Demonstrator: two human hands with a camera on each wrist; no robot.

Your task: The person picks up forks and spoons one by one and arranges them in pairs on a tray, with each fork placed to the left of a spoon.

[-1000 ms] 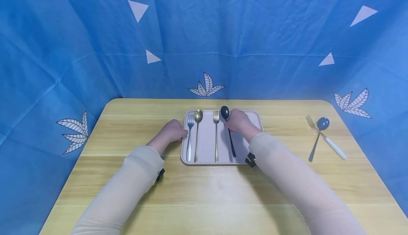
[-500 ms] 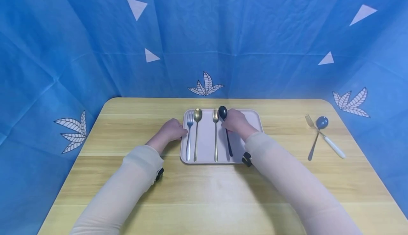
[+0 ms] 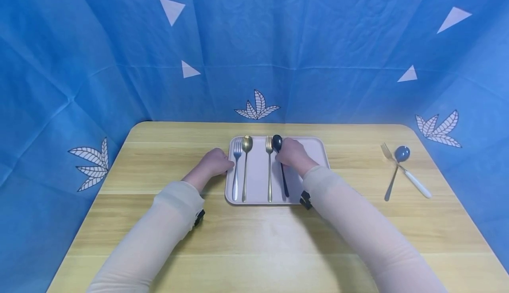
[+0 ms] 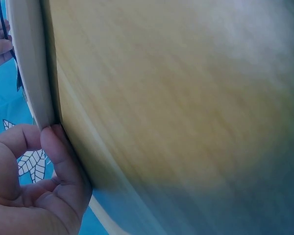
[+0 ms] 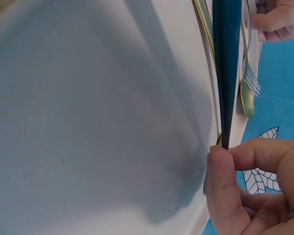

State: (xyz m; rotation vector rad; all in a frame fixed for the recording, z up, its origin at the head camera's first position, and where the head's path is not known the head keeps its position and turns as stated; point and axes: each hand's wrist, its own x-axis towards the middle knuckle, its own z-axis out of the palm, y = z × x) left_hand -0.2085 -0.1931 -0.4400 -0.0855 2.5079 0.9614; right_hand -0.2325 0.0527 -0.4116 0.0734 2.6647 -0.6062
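Observation:
At the tray's left rim, my left hand pinches the edge of the pale pinkish tray; the left wrist view shows thumb and fingertip meeting on its rim. My right hand holds a black spoon over the tray, its bowl pointing to the far side. Thumb and forefinger pinch its dark handle in the right wrist view. Just left of that spoon lies a gold fork. Farther left on the tray are a gold spoon and a silver fork, side by side.
On the wooden table at the right, a white-handled fork crosses a spoon with a dark bowl. A blue curtain with white leaf and triangle prints surrounds the table's back and sides.
My right hand has shifted slightly left with the black spoon, bringing it close beside the gold fork. The left hand stays on the tray's rim.

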